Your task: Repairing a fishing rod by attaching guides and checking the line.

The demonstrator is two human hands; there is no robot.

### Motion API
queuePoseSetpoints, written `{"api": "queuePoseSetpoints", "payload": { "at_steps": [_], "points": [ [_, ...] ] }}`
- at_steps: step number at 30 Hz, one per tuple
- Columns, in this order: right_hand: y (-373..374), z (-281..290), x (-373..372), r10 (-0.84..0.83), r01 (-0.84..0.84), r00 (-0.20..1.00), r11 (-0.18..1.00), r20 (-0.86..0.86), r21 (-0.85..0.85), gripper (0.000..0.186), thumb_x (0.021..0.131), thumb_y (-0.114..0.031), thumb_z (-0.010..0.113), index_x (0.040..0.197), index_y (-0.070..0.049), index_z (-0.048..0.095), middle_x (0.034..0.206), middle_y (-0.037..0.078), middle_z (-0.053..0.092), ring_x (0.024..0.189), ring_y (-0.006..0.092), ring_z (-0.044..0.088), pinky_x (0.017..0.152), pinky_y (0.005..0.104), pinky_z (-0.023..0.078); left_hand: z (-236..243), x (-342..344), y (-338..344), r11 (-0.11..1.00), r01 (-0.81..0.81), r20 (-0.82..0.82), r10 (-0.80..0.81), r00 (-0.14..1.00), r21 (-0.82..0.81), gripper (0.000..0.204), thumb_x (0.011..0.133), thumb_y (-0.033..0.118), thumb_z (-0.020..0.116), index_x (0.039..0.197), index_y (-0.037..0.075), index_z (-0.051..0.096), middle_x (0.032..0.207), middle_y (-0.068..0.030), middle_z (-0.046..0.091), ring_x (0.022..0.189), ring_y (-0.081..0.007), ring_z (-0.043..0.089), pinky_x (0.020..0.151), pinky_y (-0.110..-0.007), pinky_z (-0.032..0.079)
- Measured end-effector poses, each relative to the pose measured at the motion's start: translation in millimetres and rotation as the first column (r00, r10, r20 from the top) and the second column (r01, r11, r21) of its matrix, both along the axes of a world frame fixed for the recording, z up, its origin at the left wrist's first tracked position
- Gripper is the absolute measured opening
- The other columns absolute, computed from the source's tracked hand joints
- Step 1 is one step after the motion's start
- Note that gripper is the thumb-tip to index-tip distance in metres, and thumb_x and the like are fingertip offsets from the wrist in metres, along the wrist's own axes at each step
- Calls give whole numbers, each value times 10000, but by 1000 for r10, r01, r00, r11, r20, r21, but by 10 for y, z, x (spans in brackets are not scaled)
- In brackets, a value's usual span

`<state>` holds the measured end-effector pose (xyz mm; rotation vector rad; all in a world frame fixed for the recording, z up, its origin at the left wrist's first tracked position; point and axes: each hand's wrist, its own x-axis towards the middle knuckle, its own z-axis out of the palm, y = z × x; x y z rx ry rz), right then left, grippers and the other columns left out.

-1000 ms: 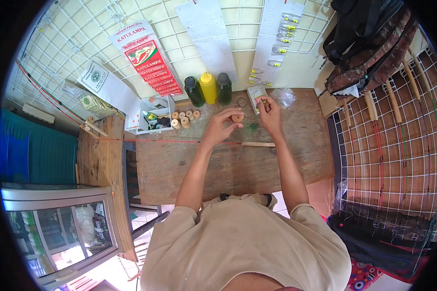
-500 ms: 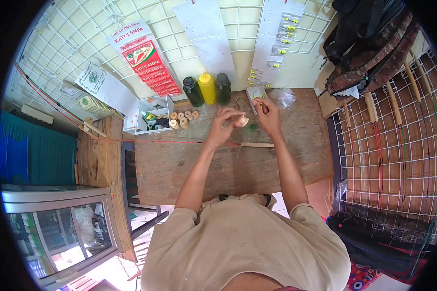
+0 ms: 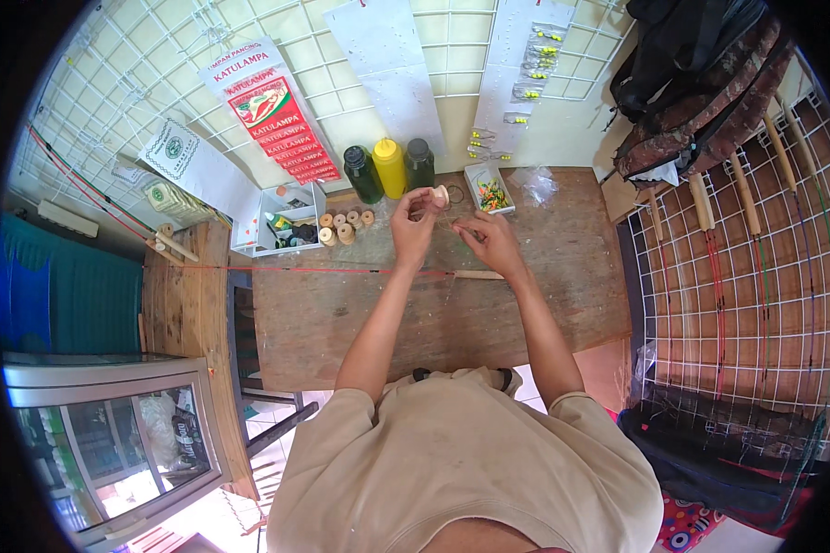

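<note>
My left hand [image 3: 415, 221] is closed on a small wooden spool [image 3: 441, 195], held up above the table with one flat end turned out. Close by on the right, my right hand [image 3: 491, 241] pinches thumb and forefinger together; what lies between them is too small to make out. Behind the hands stands a white box [image 3: 503, 210] holding small yellow, green and orange pieces. A fishing rod with a red blank and a pale handle [image 3: 478, 275] lies across the table below my hands. Several more wooden spools [image 3: 345, 234] stand to the left.
On the wooden table [image 3: 341, 323], a white divided tray [image 3: 315, 198] sits at the left. Dark bottles [image 3: 363, 175] flank a yellow one [image 3: 390, 169] by the wall. A clear plastic bag [image 3: 533, 184] lies right of the box. Rods hang on the right-hand grid [image 3: 756, 304].
My right hand has come away from the white box, moving left and nearer to me, and the box's contents now show. My left hand has raised the spool slightly farther back and left.
</note>
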<state>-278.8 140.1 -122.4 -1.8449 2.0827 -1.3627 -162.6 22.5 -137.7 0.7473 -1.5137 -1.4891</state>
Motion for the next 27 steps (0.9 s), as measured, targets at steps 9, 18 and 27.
{"api": "queuePoseSetpoints", "payload": {
  "at_steps": [9,18,27],
  "points": [
    [53,203,-60,-75,75,995,997,64,2,151,780,-97,675,928,-86,697,675,71,542,525,224,495,562,339,385,-31,77,73,979,169,107,-157,982,-118,352,800,218,727,1110,77,642,997,-35,620,865,-104,581,711,-237,453],
    [-10,212,-77,-116,132,973,989,198,-68,173,785,-120,692,944,-53,698,629,84,478,495,167,420,484,314,337,36,169,53,901,434,-29,-435,900,-20,382,845,268,687,1138,32,622,1032,-44,631,882,-112,576,767,-248,463],
    [24,86,82,-87,84,974,996,210,24,137,786,-127,678,909,-72,703,601,66,489,511,186,470,508,320,349,161,178,150,957,191,-92,-174,980,218,343,880,247,655,1127,16,592,987,-23,637,882,-78,565,763,-229,457]
  ]
}}
